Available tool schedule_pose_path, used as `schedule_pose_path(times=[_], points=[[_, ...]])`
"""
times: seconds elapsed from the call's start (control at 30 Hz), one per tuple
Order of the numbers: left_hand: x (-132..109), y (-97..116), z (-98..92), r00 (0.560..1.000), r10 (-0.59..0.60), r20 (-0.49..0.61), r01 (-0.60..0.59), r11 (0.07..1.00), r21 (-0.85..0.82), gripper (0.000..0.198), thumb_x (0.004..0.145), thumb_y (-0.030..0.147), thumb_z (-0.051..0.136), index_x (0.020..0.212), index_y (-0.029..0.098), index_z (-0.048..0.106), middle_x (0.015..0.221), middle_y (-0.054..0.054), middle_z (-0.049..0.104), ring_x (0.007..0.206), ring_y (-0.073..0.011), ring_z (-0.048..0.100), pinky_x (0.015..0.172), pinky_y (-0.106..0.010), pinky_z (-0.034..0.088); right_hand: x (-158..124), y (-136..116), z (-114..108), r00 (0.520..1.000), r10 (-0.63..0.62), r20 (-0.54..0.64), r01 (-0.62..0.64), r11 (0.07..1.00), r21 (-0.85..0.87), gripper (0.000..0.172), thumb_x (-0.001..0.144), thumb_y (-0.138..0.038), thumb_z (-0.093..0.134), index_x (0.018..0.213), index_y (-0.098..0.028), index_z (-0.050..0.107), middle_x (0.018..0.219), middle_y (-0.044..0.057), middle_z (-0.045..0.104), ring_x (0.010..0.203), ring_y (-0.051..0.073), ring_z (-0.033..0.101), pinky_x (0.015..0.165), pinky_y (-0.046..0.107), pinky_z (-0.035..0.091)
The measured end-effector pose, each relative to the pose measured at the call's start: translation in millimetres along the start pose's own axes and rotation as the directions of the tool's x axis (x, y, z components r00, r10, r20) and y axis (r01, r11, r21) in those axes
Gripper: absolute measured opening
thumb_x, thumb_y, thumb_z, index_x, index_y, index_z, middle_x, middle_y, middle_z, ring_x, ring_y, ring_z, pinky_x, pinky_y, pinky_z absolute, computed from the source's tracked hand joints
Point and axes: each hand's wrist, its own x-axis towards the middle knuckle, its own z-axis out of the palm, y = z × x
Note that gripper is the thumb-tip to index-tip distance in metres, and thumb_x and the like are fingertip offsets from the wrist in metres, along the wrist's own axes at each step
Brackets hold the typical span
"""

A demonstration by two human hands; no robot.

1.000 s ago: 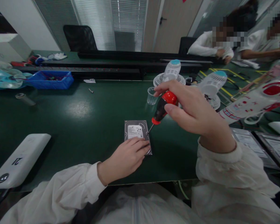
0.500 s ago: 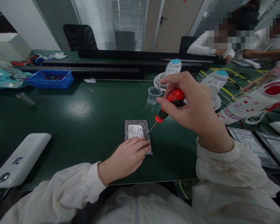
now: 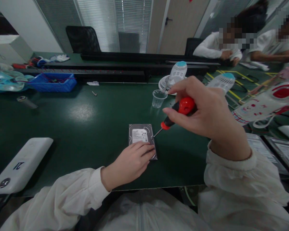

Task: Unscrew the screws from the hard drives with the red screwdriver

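Head view: a hard drive (image 3: pixel 139 135) lay label up on the green table (image 3: pixel 98 128), toward its near edge. The left hand (image 3: pixel 127 163) rested over the drive's near part, fingers close together; whether it pinched the drive could not be determined. The right hand (image 3: pixel 207 115) was curled around a red-and-black screwdriver (image 3: pixel 168 122), its shaft slanting down to the drive's right side. Beyond stood a clear plastic cup (image 3: pixel 158 100). Well to the left lay a white device (image 3: pixel 26 157); farther off, a blue tray (image 3: pixel 65 86).
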Motion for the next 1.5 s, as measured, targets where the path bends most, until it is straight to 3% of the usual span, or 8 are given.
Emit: schedule_pose_path(times=[0.2,0.33,0.47,0.67,0.93,1.13,1.33,1.5], points=[[0,0,-1.2,1.000,-0.002,0.007,0.002,1.000,-0.004,0.035,0.106,0.015,0.054,0.139,0.010,0.066,0.140,-0.017,0.071,0.130,-0.0303,0.067,0.108,-0.049,0.062,3,7,2,0.993,-0.116,0.024,0.109,0.977,0.184,0.026,0.097,-0.035,0.051,0.120,-0.024,0.054,0.120,0.012,0.065,0.094,0.025,0.064,0.076,0.041,0.051],[-1,0,-1.6,1.000,-0.008,0.017,0.008,1.000,-0.011,0.036,0.106,0.015,0.054,0.139,0.011,0.066,0.141,-0.017,0.071,0.131,-0.0304,0.066,0.108,-0.050,0.062,3,8,2,0.997,-0.076,0.016,0.071,0.972,0.224,0.024,0.094,-0.025,0.054,0.118,-0.024,0.051,0.110,0.008,0.068,0.084,0.020,0.064,0.074,0.038,0.053],[0,1,-1.3,1.000,-0.002,0.002,0.002,1.000,0.007,0.035,0.105,0.016,0.055,0.138,0.010,0.067,0.141,-0.016,0.072,0.129,-0.0301,0.067,0.108,-0.047,0.062,1,9,9,0.997,0.074,-0.030,-0.071,0.993,0.095,0.045,0.093,-0.046,0.072,0.127,-0.024,0.053,0.096,0.004,0.071,0.076,0.021,0.066,0.070,0.037,0.053],[1,2,-1.0,1.000,0.008,-0.009,-0.008,1.000,0.022,0.034,0.105,0.016,0.056,0.137,0.010,0.067,0.139,-0.016,0.073,0.129,-0.0300,0.068,0.108,-0.047,0.061,4,11,14,0.997,-0.065,0.051,0.053,0.977,0.205,0.038,0.098,-0.036,0.051,0.131,-0.020,0.058,0.127,0.014,0.068,0.104,0.029,0.069,0.082,0.043,0.055],[0,1,0.2,1.000,-0.003,0.004,0.003,1.000,0.019,0.036,0.104,0.016,0.056,0.139,0.012,0.066,0.140,-0.016,0.072,0.129,-0.0300,0.068,0.107,-0.048,0.062,3,6,9,0.999,-0.031,0.010,0.031,0.999,0.036,0.038,0.100,-0.055,0.060,0.115,-0.020,0.065,0.072,-0.002,0.062,0.057,0.015,0.052,0.058,0.030,0.033],[1,1,-0.1,1.000,0.012,-0.013,-0.012,1.000,0.020,0.035,0.105,0.015,0.056,0.137,0.009,0.067,0.140,-0.016,0.072,0.128,-0.0305,0.068,0.108,-0.047,0.062,3,6,6,0.994,-0.079,0.071,0.067,0.986,0.153,0.040,0.101,-0.037,0.040,0.129,-0.016,0.061,0.100,0.009,0.073,0.079,0.021,0.066,0.070,0.036,0.044],[0,1,-0.1,1.000,0.007,-0.003,-0.007,1.000,0.008,0.035,0.104,0.015,0.057,0.137,0.008,0.067,0.140,-0.017,0.072,0.128,-0.0305,0.068,0.108,-0.047,0.062,2,6,0,0.997,0.068,0.042,-0.065,0.997,-0.049,0.041,0.099,-0.058,0.054,0.100,-0.020,0.071,0.059,-0.002,0.051,0.053,0.015,0.045,0.059,0.032,0.028],[0,1,0.4,1.000,0.006,-0.014,-0.006,1.000,0.011,0.035,0.104,0.015,0.057,0.137,0.009,0.068,0.139,-0.016,0.072,0.128,-0.0303,0.067,0.108,-0.046,0.061,2,8,-2,0.996,-0.017,0.085,0.016,1.000,0.016,0.042,0.102,-0.039,0.041,0.122,-0.014,0.068,0.086,0.008,0.071,0.070,0.022,0.061,0.065,0.036,0.037]])
